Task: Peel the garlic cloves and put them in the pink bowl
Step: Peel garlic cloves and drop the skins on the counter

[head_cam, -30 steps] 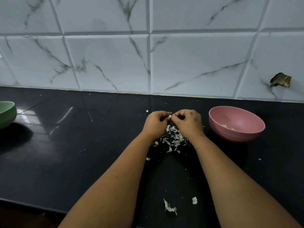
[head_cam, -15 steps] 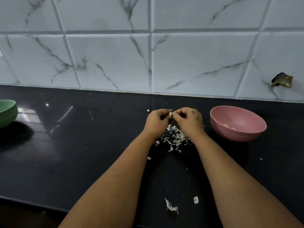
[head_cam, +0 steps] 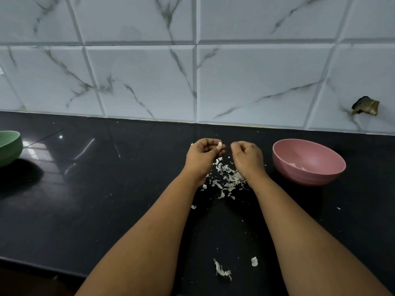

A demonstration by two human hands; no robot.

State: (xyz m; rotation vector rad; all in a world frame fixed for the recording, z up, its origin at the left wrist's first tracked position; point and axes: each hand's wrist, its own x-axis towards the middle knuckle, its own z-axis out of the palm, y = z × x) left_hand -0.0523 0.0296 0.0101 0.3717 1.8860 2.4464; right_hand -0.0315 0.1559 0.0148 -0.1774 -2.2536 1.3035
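Dim, bluish light where I work; glare streaks the glossy black desk (head_cam: 89,189) at left of the frame. Tile lines bow near the edges, and my forearms blur slightly at the bottom.

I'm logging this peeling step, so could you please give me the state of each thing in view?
Garlic clove: pinched in the left hand's fingertips.
Left hand: curled, holding the clove.
Right hand: curled; whether it holds anything cannot be told.
Pink bowl: upright, a few pale pieces inside.
Peel scraps: scattered on the counter.
Green bowl: upright, contents hidden.
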